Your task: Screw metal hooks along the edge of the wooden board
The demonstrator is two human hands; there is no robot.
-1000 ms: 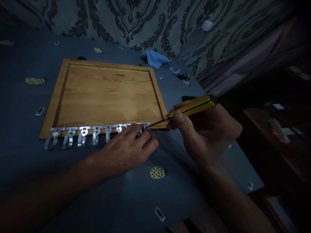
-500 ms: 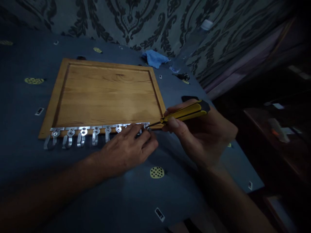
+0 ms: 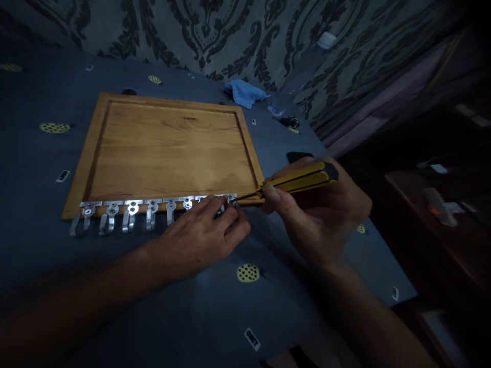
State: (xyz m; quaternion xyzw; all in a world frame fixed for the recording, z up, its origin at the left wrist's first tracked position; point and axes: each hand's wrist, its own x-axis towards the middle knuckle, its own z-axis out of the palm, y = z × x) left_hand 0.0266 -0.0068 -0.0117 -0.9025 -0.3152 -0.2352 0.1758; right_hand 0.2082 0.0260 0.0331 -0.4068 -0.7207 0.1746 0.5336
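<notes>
A wooden board with a raised frame lies on the table. Along its near edge runs a metal hook rail with several silver hooks and cross-head screws. My left hand lies over the rail's right part, fingers curled round a hook and hiding several others. In my right hand is a yellow and black screwdriver, tilted, its handle pinched between thumb and fingers. Its thin shaft points left to the rail's right end, close to my left fingertips. Whether the tip sits in a screw I cannot tell.
A blue cloth and a clear plastic bottle stand at the back by the patterned wall. Near them lie a small black object and a flat dark object. The table's right edge slopes beside my right forearm.
My right hand's grip on the screwdriver has shifted, and the handle has turned and moved slightly right. My left hand and the board stay in place.
</notes>
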